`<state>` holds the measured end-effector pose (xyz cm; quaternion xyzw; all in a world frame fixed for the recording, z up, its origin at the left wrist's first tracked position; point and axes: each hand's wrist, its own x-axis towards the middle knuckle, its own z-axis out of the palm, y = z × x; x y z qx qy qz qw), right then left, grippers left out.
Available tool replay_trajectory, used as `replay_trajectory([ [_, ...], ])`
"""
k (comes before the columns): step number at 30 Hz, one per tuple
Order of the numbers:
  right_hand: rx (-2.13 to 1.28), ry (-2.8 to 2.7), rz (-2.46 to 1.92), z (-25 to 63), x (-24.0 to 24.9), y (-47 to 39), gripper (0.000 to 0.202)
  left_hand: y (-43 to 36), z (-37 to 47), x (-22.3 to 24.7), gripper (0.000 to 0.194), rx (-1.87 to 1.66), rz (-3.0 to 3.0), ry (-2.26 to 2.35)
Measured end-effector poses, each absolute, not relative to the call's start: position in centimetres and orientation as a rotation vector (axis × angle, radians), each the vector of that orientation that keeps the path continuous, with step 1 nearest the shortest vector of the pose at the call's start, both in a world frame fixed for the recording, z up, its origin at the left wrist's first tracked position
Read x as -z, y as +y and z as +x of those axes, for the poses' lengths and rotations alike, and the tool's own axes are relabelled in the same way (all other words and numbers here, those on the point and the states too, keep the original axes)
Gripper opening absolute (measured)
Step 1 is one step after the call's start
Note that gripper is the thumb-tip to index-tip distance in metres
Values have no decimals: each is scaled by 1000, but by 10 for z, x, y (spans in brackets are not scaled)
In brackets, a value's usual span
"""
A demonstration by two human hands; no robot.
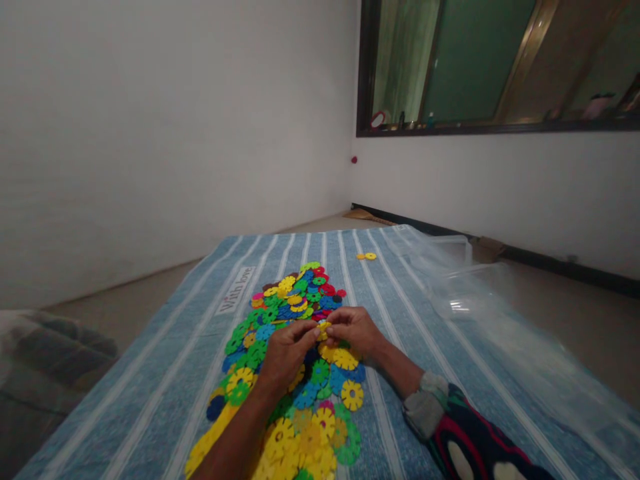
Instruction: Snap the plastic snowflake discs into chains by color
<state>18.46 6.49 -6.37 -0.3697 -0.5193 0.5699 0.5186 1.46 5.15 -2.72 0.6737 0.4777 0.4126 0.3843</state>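
Note:
Over the middle of a long heap of colourful notched discs [280,433], both hands meet at a small yellow disc [323,330]. My left hand [287,353] pinches its left side between thumb and fingers. From the right, my right hand [356,331] grips the same piece with fingertips closed. The heap holds yellow, green, blue, red and pink discs, and part of it is hidden under my left forearm. Farther back on the cloth, a yellow disc [371,256] lies beside a more orange one [361,257].
A blue, white-striped cloth [175,373] covers the table. Clear plastic containers [465,287] stand at its right side. Grey fabric [45,360] is at the far left. Behind are white walls and a dark-framed window [475,60].

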Motion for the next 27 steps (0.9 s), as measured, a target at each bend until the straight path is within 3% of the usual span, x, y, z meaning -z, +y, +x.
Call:
replay_trajectory([
  [14,-653,-869,-1501,319,53,198,11,53,5,36,27,-1025,1806,1351],
  [27,-511,-1026,-1846,340,66,247,38,53,2,42,28,-977,1872,1373],
])
